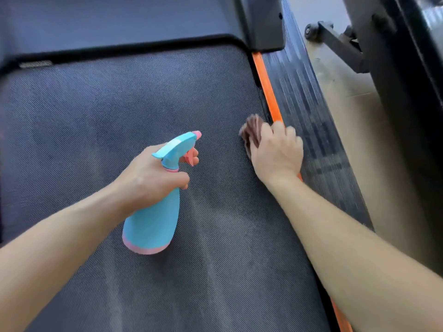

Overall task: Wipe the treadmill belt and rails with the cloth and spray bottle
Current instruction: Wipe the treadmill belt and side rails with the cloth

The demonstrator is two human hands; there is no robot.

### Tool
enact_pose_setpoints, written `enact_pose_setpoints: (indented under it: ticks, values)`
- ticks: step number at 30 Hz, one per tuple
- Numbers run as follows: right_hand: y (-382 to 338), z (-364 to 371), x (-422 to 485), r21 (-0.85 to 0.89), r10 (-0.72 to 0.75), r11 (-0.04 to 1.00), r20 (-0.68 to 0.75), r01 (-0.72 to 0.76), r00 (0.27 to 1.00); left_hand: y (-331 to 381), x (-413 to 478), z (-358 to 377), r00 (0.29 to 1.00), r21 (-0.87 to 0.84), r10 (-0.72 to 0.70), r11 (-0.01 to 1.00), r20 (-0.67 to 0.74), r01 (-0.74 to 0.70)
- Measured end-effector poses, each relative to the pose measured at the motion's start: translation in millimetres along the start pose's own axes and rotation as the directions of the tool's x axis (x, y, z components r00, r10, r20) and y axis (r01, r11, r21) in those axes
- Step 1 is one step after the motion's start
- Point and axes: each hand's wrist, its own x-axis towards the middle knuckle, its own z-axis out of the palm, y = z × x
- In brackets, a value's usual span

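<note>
Held the spray bottle (153, 219) in the left hand (148, 178), fingers (178, 178) clamped round its neck, above the treadmill belt (96, 111). Pressed the cloth (251, 133) with the right hand (275, 154), fingers curled on it, at the belt's right edge beside the orange strip (266, 87). Hid part of that strip under the forearm (347, 236). Bordered by the ribbed rail (309, 111), then floor (347, 104) with a wheeled frame (340, 41).

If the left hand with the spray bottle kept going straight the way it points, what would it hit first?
Probably the brown cloth gripped by the right hand, across open belt; depth is unclear.
</note>
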Motion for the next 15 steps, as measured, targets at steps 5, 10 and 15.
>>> enact_pose_setpoints:
  ticks: [5, 10, 15]
  values:
    - [4, -2, 2, -0.024, 0.017, 1.000, 0.069, -0.016, 0.997, 4, -3, -2, 1.000, -0.014, 0.013, 1.000, -0.017, -0.013]
    - [34, -26, -78, -0.015, 0.007, 1.000, 0.146, -0.005, 0.989, 10, -8, -2, 0.999, -0.001, 0.052, 0.999, -0.007, -0.052]
    - [14, -15, -32, -0.020, 0.009, 1.000, 0.096, -0.007, 0.995, 6, -17, -6, 0.997, 0.004, 0.075, 0.997, -0.017, -0.075]
